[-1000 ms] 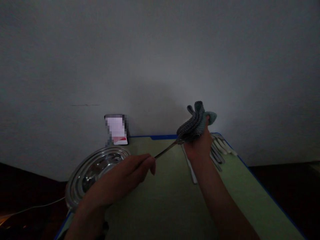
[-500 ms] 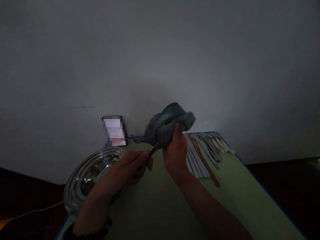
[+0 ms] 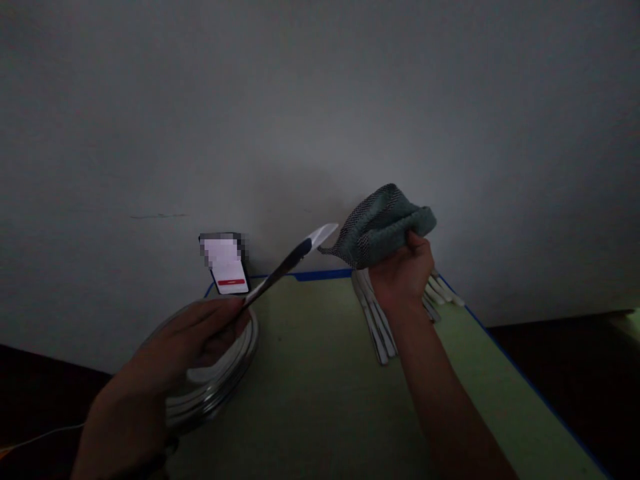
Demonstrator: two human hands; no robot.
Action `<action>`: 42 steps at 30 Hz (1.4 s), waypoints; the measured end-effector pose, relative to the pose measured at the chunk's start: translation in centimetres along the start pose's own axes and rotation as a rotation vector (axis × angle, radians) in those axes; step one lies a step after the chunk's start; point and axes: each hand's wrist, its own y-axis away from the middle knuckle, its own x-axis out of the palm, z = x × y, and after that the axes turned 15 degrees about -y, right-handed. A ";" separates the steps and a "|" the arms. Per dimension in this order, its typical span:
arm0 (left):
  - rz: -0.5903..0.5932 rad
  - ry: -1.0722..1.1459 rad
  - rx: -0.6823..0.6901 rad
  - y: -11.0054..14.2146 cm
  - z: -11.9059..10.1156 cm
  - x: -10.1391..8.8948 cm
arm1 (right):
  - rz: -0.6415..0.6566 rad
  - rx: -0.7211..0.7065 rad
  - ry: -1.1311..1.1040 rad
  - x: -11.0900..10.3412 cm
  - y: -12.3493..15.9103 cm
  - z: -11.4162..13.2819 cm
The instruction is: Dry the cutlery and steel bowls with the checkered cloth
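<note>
My left hand point(image 3: 197, 333) is closed around the handle end of a table knife point(image 3: 287, 261), whose shiny blade tilts up toward the right. A grey-green cloth point(image 3: 383, 230) with a checked dark side is bunched in my right hand point(image 3: 407, 277), thumb pressed on top. The blade's tip is close to the cloth's lower left corner; whether they touch I cannot tell. Several table knives point(image 3: 376, 323) lie side by side on the table below my right hand, partly hidden by it.
A stainless steel basin point(image 3: 243, 360) stands at the left on the green table point(image 3: 310, 393), partly behind my left hand. A phone point(image 3: 227, 267) leans on the wall at the back. Several pale-handled utensils point(image 3: 443, 290) lie near the table's blue right edge.
The cloth no longer wraps the knife; the blade is now exposed. My left hand has moved left with the knife, and my right hand has moved right and up with the cloth.
</note>
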 end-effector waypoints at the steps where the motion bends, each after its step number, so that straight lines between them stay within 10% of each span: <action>1: -0.007 0.048 -0.023 0.0 -0.1 -0.1 | 0.023 0.046 -0.002 0.0 0.2 -0.4; 15: -0.526 -0.430 0.077 -0.9 -3.7 2.8 | 0.047 0.857 0.179 -0.1 3.8 -4.7; 31: -0.556 -0.133 0.084 -0.7 -4.0 3.3 | 0.352 0.494 0.876 -1.3 3.5 -3.8; 42: -0.476 0.175 0.018 -1.3 -3.0 3.1 | 0.196 0.465 0.781 -1.2 2.8 -2.8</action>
